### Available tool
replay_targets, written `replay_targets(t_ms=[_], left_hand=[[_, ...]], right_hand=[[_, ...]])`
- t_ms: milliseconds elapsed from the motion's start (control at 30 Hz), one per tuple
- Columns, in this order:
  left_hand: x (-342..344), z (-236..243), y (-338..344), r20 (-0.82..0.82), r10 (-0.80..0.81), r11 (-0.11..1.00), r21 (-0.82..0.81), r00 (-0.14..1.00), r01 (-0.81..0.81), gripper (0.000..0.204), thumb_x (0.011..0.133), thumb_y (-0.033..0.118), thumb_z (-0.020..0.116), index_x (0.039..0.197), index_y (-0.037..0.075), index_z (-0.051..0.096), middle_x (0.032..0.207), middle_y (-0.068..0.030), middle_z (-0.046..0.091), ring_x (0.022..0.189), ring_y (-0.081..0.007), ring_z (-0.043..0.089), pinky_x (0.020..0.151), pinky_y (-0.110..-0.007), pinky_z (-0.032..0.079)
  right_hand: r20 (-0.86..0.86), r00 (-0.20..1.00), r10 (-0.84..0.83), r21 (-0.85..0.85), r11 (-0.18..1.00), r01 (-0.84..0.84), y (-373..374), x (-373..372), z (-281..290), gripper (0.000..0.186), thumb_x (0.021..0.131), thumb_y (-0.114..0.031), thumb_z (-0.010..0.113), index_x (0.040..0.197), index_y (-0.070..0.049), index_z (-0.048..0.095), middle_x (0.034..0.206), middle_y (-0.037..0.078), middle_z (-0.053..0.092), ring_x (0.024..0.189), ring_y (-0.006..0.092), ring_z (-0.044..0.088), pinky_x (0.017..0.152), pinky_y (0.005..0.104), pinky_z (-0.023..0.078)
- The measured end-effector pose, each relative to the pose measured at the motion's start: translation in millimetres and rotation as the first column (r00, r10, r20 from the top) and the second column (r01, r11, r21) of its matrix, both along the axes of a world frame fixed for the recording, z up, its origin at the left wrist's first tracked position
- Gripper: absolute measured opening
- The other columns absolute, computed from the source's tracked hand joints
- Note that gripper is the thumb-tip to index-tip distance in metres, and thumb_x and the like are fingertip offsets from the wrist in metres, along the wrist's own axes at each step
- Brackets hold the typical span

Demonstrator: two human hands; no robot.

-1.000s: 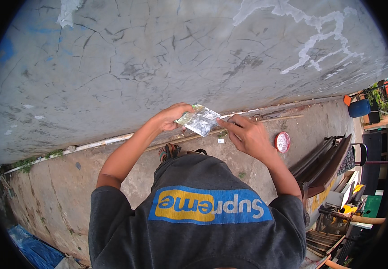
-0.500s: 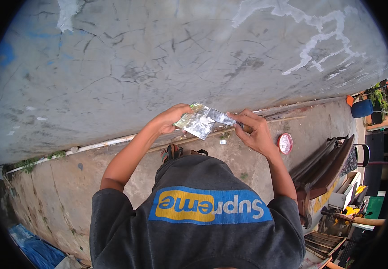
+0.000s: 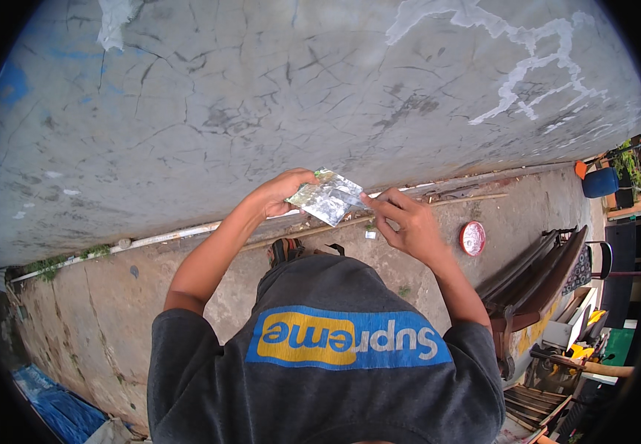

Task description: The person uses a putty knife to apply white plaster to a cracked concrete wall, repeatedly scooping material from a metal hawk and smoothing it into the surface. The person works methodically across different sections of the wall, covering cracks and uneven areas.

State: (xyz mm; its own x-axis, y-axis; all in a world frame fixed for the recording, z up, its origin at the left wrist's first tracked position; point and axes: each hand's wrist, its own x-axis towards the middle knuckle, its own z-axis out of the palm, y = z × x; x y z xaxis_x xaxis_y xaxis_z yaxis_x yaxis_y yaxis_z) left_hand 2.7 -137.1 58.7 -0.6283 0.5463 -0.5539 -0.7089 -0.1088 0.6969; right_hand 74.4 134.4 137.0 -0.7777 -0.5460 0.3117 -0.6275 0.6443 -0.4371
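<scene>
In front of my chest, my left hand (image 3: 288,189) grips a thin flat board (image 3: 320,194) by its left edge. White paste is smeared over the board's shiny surface. My right hand (image 3: 403,220) pinches a putty knife, its flat grey blade (image 3: 348,198) lying against the board's right part; the fingers hide its handle. Just ahead rises a grey wall (image 3: 261,96) with many dark cracks. White filler (image 3: 516,74) covers a branching crack at the upper right, and another white patch (image 3: 117,24) is at the upper left.
A red round basin (image 3: 484,238) with white material inside stands on the concrete floor at right. Beyond it is a brown bench-like piece (image 3: 531,296). A pale pipe (image 3: 180,235) runs along the wall's foot. A blue barrel (image 3: 600,183) stands far right; a blue tarp (image 3: 61,403) lies lower left.
My right hand has moved slightly left and down, sliding the putty knife's blade further over the board. The left hand and board stay nearly in place.
</scene>
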Motion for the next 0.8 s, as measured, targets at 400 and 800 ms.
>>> replay_targets(t_ms=[400,800], left_hand=[[12.0,41.8,3.4,-0.194,0.125,0.991,-0.028,0.973,-0.133,0.047,0.097,0.015,0.046,0.14,-0.005,0.042,0.121,-0.0129,0.062,0.101,-0.0155,0.066,0.084,-0.031,0.058],[22.1,54.9,6.8,-0.188,0.152,0.981,-0.089,0.97,-0.171,0.041,0.098,0.017,0.045,0.133,-0.005,0.048,0.118,-0.0117,0.062,0.101,-0.0133,0.064,0.083,-0.028,0.056]], right_hand=[[-0.442,0.894,0.077,0.008,0.997,-0.082,9.9,14.9,15.2,0.047,0.067,0.005,0.073,0.108,-0.018,0.075,0.084,0.002,0.062,0.07,0.0198,0.063,0.059,0.0333,0.05],[0.733,0.643,0.223,-0.605,0.647,0.464,9.9,5.0,-9.6,0.028,0.094,-0.004,0.063,0.122,-0.002,0.063,0.086,0.005,0.064,0.065,0.0105,0.059,0.051,0.0245,0.044]])
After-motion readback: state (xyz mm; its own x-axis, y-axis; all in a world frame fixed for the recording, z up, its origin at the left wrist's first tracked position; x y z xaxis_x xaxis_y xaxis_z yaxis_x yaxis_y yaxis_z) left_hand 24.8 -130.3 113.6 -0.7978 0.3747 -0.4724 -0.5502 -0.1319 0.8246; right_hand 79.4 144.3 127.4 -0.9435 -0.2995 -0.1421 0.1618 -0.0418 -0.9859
